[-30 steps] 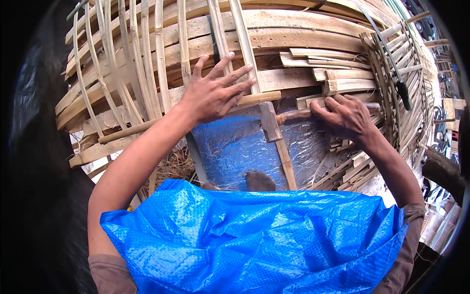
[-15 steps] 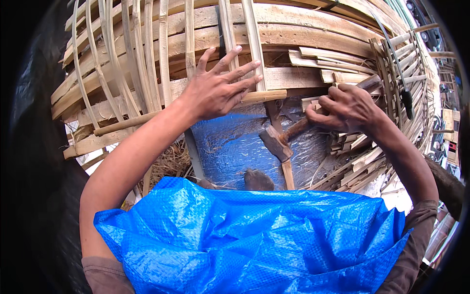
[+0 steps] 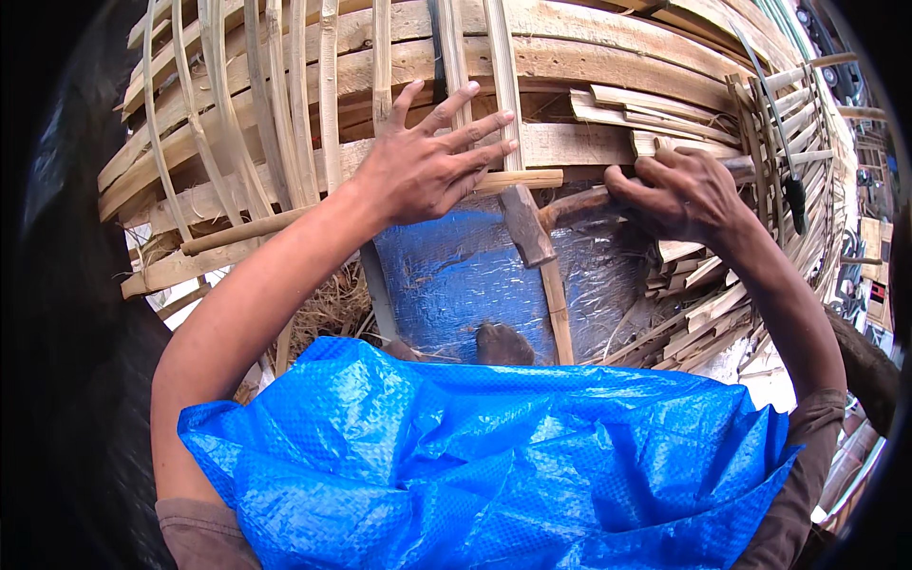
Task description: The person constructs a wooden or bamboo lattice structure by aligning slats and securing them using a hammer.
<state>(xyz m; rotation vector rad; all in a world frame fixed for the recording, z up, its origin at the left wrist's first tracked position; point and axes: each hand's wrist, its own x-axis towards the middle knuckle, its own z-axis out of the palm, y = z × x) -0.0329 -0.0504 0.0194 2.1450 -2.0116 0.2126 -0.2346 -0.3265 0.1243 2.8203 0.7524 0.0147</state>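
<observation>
My left hand (image 3: 423, 166) lies with its fingers spread over upright split bamboo strips (image 3: 505, 90) near a round wooden rod (image 3: 524, 179); its thumb is mostly hidden. The rod runs crosswise under my left wrist, with the strips' lower ends along it. My right hand (image 3: 679, 195) is closed round the handle of a hammer (image 3: 528, 228). The hammer's worn metal head is just below the rod's right end, beside a narrow wooden stick (image 3: 558, 313) standing below it. Part of the handle is hidden in my fist.
Long wooden planks (image 3: 608, 62) lie stacked behind the strips. Cut bamboo pieces (image 3: 698, 309) are piled at the right, next to a slatted rack (image 3: 807, 123) with a thin curved tool hanging there. A blue tarp (image 3: 494, 456) covers my lap; a blue-silver sheet (image 3: 437, 285) lies beyond it.
The hammer head has risen toward the rod and turned more upright, as my right hand has shifted slightly right and up. My left hand keeps its spread pose on the strips.
</observation>
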